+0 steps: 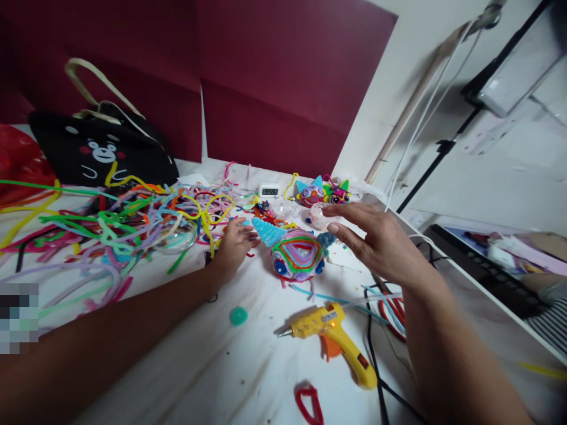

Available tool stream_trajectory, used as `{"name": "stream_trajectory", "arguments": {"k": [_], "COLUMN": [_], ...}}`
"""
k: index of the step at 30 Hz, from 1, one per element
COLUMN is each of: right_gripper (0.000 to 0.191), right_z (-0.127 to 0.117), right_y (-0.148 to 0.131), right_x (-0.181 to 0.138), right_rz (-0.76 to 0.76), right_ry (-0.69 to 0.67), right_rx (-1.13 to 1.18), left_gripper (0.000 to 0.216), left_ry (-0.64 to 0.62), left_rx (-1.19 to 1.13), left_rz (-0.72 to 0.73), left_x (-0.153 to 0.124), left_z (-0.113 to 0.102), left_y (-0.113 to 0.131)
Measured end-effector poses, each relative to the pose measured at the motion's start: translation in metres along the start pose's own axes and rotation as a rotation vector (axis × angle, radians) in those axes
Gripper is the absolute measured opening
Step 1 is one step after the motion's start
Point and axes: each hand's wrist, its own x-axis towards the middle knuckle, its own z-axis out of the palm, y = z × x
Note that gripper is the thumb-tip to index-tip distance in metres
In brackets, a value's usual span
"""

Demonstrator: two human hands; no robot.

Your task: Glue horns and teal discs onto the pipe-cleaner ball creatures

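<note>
Between my hands a pipe-cleaner animal head (pixel 302 252) rests on the white table, with striped loops on its front, dark blue eyes and a light blue ear at the left. My left hand (pixel 234 248) is just left of it, fingers apart and slightly bent, holding nothing that I can see. To the right, my right hand (pixel 381 242) hovers with thumb and fingers spread. Its fingertips are close to a clear ball (pixel 319 217) behind the head; whether they touch it, I cannot tell. A yellow glue gun (pixel 325 330) lies nearer me.
Loose pipe cleaners (pixel 133 218) heap up on the left, before a black bag (pixel 104 144). A small digital clock (pixel 269 190) and two finished animal heads (pixel 311 192) stand at the back. A teal disc (pixel 238 316), a red bent loop (pixel 309 404) and black cables (pixel 371 330) lie in front.
</note>
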Motion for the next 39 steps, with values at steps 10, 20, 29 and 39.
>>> {"name": "stream_trajectory", "arguments": {"k": [10, 20, 29, 39], "right_gripper": [0.019, 0.021, 0.017, 0.028], "right_z": [-0.002, 0.013, 0.021, 0.03], "right_y": [-0.012, -0.04, -0.051, -0.06], "right_x": [-0.03, -0.109, -0.144, -0.138], "right_rz": [-0.01, 0.121, 0.389, 0.578], "right_ry": [-0.208, -0.355, -0.378, -0.503], "right_rx": [-0.02, -0.029, 0.078, 0.08], "left_gripper": [0.055, 0.051, 0.05, 0.051], "left_ry": [-0.008, 0.041, 0.01, 0.004], "left_rx": [0.007, 0.038, 0.066, 0.074], "left_rz": [0.025, 0.018, 0.036, -0.005], "left_x": [0.002, 0.001, 0.003, 0.0], "left_z": [0.001, 0.006, 0.004, 0.006], "left_y": [-0.003, 0.0, 0.0, 0.003]}}
